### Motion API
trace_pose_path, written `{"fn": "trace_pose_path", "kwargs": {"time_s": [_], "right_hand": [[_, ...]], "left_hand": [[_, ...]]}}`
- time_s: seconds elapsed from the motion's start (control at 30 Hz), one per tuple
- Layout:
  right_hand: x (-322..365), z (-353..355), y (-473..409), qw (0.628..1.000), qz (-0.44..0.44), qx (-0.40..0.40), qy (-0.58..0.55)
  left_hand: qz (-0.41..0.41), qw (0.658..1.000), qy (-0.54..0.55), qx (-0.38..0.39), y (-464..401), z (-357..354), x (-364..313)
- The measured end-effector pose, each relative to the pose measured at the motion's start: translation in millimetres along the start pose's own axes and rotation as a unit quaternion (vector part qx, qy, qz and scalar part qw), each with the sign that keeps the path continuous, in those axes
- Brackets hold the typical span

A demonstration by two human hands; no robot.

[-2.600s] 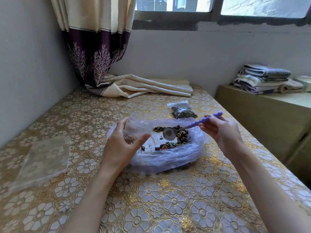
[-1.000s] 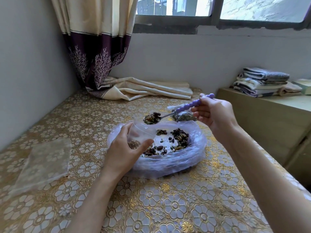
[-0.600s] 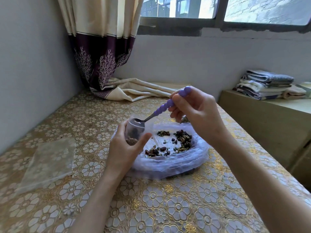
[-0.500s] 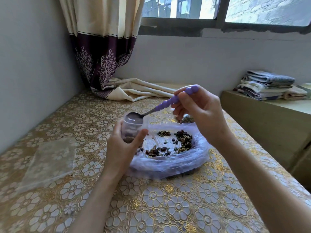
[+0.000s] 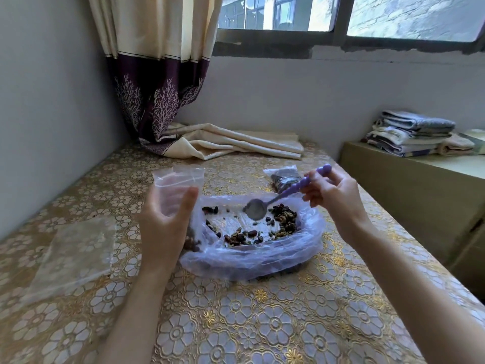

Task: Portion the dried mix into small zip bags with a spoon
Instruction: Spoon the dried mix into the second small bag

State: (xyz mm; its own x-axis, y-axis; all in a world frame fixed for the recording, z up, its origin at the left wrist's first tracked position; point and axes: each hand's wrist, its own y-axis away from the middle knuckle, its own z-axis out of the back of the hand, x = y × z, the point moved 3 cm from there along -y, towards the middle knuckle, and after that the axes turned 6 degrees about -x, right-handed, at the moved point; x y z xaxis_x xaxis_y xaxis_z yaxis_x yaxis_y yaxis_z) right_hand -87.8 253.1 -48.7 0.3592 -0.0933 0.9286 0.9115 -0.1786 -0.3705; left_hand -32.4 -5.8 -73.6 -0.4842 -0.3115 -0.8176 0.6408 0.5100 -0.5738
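The left hand [image 5: 164, 227] grips a small clear zip bag [image 5: 178, 185] upright, thumb on the near face and fingers curled behind it, the open mouth at the top; a little dark mix shows at the bag's bottom, low beside the palm. The right hand [image 5: 333, 193] pinches the beaded purple handle of a spoon [image 5: 278, 199] between thumb and curled fingers, and the metal bowl of the spoon hangs tilted over the big plastic bag [image 5: 252, 258], with nothing visible in it. That big bag lies spread open on the table [image 5: 236, 324] about midway between its left and right edges, its rim rolled down into a shallow basin. Inside it the dried mix [image 5: 283, 223] lies in loose clusters of dark and tan pieces, thickest on the right side, with a thinner scatter toward the left and bare plastic between them. Behind the right hand, toward the far right edge of the table, a filled zip bag [image 5: 284, 178] rests on the cloth, dark contents showing through. Near the left edge lies a flat stack of empty clear bags [image 5: 76, 253]. At the far edge a folded cream cloth [image 5: 236, 145] lies under the curtain [image 5: 157, 74]. A pile of folded towels [image 5: 414, 132] sits on the cabinet [image 5: 420, 195] to the right of the table.
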Motion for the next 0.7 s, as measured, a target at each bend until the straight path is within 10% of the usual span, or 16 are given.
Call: {"fn": "trace_pose_path", "kwargs": {"time_s": [0.7], "right_hand": [[-9, 10, -61, 0.967, -0.102, 0.212, 0.092]], "left_hand": [[0.012, 0.998, 0.0, 0.058, 2, -5, 7]]}}
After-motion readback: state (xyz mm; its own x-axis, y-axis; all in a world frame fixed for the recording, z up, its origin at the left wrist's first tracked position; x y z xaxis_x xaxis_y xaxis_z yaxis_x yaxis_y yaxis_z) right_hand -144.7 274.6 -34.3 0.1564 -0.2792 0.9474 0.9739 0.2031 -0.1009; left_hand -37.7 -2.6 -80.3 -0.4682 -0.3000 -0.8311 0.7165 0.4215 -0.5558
